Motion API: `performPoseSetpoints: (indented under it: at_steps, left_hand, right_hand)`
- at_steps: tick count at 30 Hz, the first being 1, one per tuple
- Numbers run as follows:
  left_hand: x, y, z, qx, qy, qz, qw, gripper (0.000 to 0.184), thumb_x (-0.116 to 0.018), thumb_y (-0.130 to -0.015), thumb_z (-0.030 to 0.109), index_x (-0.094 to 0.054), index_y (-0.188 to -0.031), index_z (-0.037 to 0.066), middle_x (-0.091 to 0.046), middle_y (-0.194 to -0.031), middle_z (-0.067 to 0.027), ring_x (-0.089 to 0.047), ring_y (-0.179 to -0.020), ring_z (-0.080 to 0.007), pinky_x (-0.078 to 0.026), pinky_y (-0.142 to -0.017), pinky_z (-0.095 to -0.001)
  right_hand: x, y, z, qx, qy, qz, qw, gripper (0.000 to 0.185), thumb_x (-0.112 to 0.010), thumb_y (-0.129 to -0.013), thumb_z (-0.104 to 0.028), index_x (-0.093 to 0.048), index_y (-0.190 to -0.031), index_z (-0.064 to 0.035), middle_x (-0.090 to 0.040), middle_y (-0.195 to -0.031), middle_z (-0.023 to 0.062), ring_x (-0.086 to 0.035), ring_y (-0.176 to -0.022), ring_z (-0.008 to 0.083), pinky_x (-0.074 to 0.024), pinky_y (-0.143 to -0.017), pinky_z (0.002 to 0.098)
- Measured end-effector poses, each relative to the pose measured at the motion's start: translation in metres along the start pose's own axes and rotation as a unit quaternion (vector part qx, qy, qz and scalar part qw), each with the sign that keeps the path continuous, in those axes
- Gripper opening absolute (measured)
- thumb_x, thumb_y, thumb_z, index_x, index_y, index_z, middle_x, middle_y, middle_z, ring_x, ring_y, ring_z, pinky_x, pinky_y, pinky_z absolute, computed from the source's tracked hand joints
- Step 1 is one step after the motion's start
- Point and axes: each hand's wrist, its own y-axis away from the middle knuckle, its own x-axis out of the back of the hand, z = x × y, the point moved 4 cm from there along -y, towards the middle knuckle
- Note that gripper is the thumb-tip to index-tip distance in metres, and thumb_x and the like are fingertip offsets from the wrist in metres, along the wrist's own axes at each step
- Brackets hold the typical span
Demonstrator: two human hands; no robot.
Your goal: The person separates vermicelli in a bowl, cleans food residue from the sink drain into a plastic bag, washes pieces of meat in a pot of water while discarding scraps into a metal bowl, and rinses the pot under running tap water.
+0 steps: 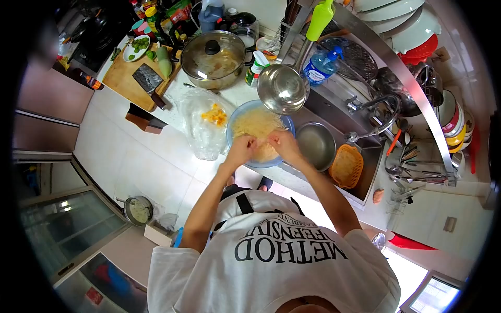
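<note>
A blue basin [233, 136] stands at the counter's front edge, filled with pale yellowish shreds [255, 121]. My left hand [243, 147] is over its near side, fingers curled in. My right hand [283, 143] faces it a short way to the right, also closed, thumb side toward the left hand. What the fingertips of either hand hold is too small to make out. Left of the basin lies a clear plastic bag [201, 133] with orange-yellow bits [214, 115] on it. The bowl of a steel ladle-like pan [282, 89] overhangs the basin's far right rim.
At right, the sink [368, 172] holds a steel bowl [315, 146] and an orange basket [346, 166]. Behind stand a lidded glass pot [213, 60] and a spray bottle [256, 69]. A cleaver [148, 81] lies on the cutting board [119, 78], its handle toward the edge.
</note>
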Motion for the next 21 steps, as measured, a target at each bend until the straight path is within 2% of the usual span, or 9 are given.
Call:
performPoseSetpoints:
  at_steps: [2,5,6,9,12,15,16,18,21]
  left_hand:
    - [0.015,-0.006,0.019,0.061,0.133,-0.098,0.984,0.017,-0.061,-0.093,0.021,-0.069,-0.095,0.006,-0.057,-0.071,0.0032,-0.047,-0.061,-0.0074,-0.041,-0.057,-0.0227]
    - [0.050,-0.014,0.057,0.075,0.273,-0.126,0.951,0.015,-0.060,-0.093,0.018,-0.069,-0.095,0.006,-0.055,-0.068,0.0054,-0.046,-0.061,-0.0051,-0.039,-0.056,-0.0198]
    - [0.055,-0.016,0.063,0.080,0.286,-0.135,0.945,0.014,-0.059,-0.094,0.017,-0.068,-0.099,0.007,-0.059,-0.075,0.0049,-0.051,-0.068,-0.0046,-0.039,-0.060,-0.0196]
    - [0.066,-0.023,0.083,0.043,0.233,-0.082,0.968,0.019,-0.058,-0.092,0.012,-0.063,-0.110,0.007,-0.062,-0.093,-0.0002,-0.054,-0.084,-0.0066,-0.043,-0.071,-0.0210]
    - [0.058,-0.025,0.066,-0.013,0.139,-0.007,0.990,0.035,-0.058,-0.085,0.004,-0.056,-0.120,0.006,-0.058,-0.114,-0.0095,-0.053,-0.106,-0.0184,-0.044,-0.087,-0.0297]
    - [0.035,-0.015,0.053,-0.100,-0.156,0.073,0.980,0.049,-0.058,-0.076,-0.001,-0.053,-0.124,0.008,-0.050,-0.126,-0.0156,-0.046,-0.119,-0.0330,-0.039,-0.099,-0.0394]
    - [0.025,-0.010,0.052,-0.093,-0.149,0.089,0.980,0.051,-0.060,-0.071,-0.001,-0.055,-0.122,0.010,-0.049,-0.127,-0.0173,-0.042,-0.121,-0.0403,-0.034,-0.103,-0.0453]
    - [0.008,-0.002,0.060,-0.090,-0.195,0.068,0.974,0.052,-0.060,-0.070,-0.001,-0.056,-0.121,0.010,-0.049,-0.128,-0.0168,-0.041,-0.122,-0.0395,-0.034,-0.103,-0.0454]
    - [0.002,0.005,0.062,-0.113,-0.187,0.037,0.975,0.053,-0.059,-0.068,-0.003,-0.056,-0.120,0.010,-0.049,-0.127,-0.0164,-0.042,-0.122,-0.0385,-0.035,-0.103,-0.0451]
  right_hand:
    - [0.021,0.004,-0.006,0.022,-0.118,0.013,0.993,0.013,-0.065,-0.086,-0.010,-0.068,-0.096,-0.0029,-0.070,-0.083,0.0085,-0.066,-0.071,0.0160,-0.0520,-0.064,0.0302]
    - [0.036,0.004,-0.009,-0.020,-0.303,0.014,0.953,0.014,-0.064,-0.087,-0.008,-0.066,-0.096,0.0027,-0.068,-0.077,0.0075,-0.064,-0.066,0.0123,-0.0504,-0.060,0.0259]
    - [0.053,0.008,-0.028,-0.020,-0.369,-0.008,0.929,0.012,-0.062,-0.088,-0.002,-0.064,-0.098,0.0051,-0.067,-0.081,0.0073,-0.061,-0.070,0.0094,-0.0490,-0.061,0.0214]
    - [0.084,0.015,-0.052,-0.019,-0.368,-0.002,0.930,0.014,-0.062,-0.089,-0.004,-0.064,-0.100,0.0040,-0.067,-0.083,0.0071,-0.062,-0.070,0.0098,-0.0499,-0.062,0.0220]
    - [0.076,0.012,-0.048,-0.009,-0.335,0.011,0.942,0.021,-0.066,-0.086,-0.009,-0.064,-0.102,0.0044,-0.068,-0.084,0.0118,-0.065,-0.072,0.0153,-0.0512,-0.063,0.0270]
    - [0.043,0.006,0.004,-0.028,-0.033,0.051,0.998,0.033,-0.073,-0.079,-0.016,-0.063,-0.104,0.0036,-0.067,-0.084,0.0177,-0.067,-0.076,0.0224,-0.0518,-0.065,0.0330]
    - [0.027,0.005,0.020,-0.050,0.017,0.036,0.998,0.035,-0.074,-0.077,-0.017,-0.063,-0.103,0.0031,-0.067,-0.083,0.0187,-0.067,-0.076,0.0243,-0.0516,-0.065,0.0343]
    - [-0.006,0.010,0.045,-0.095,0.116,0.007,0.989,0.038,-0.075,-0.074,-0.018,-0.063,-0.103,0.0021,-0.066,-0.082,0.0206,-0.068,-0.078,0.0281,-0.0512,-0.066,0.0368]
    - [-0.019,0.014,0.055,-0.095,0.074,0.091,0.989,0.035,-0.074,-0.073,-0.018,-0.063,-0.100,0.0022,-0.065,-0.078,0.0168,-0.066,-0.070,0.0220,-0.0501,-0.062,0.0340]
